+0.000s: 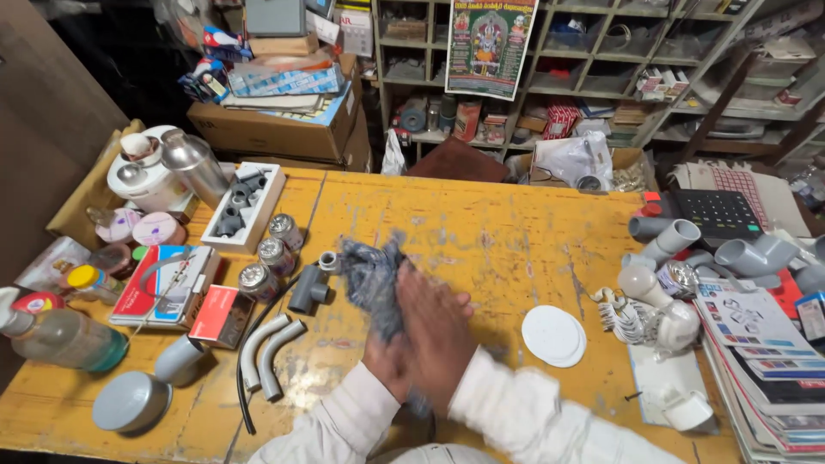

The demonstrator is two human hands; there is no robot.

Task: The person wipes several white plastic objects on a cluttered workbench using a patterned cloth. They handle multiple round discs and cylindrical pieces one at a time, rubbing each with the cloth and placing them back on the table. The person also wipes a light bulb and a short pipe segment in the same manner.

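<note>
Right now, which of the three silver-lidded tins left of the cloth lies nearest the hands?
The nearest tin, lowest in the diagonal row beside the red box; the other two sit farther up the yellow table.

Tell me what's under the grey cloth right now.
The grey cloth lies on the yellow table, its near end pressed between both hands, right hand over left hand. Anything beneath the cloth is covered from view.

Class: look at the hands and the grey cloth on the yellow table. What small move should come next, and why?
Probably draw the cloth back toward the body. Both hands, left and right, press together on its near end, while its far end lies bunched beside the grey pipe fitting, on the worn, stained table.
</note>
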